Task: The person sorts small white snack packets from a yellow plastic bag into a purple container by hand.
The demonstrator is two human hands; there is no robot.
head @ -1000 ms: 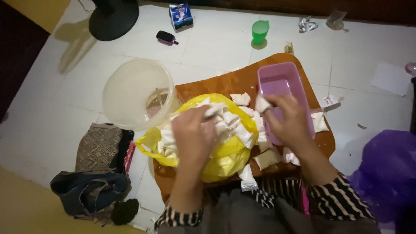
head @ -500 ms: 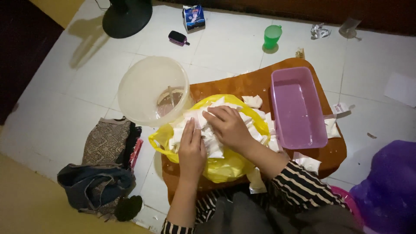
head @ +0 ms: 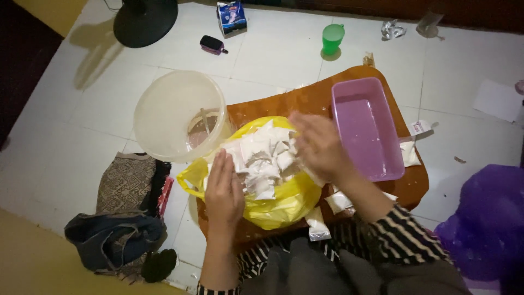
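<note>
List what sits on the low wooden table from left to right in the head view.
Clear plastic tub → left hand → yellow bag of white packets → right hand → purple rectangular basin → loose white packets at the table's right edge.

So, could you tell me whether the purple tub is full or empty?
Empty, as far as shows: the purple tub sits upright on the wooden board with its bare bottom visible and none of the white packets inside.

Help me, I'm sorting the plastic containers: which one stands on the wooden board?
The purple rectangular tub stands on the wooden board, beside the right hand. The round clear bucket and green cup stand on the floor.
</note>
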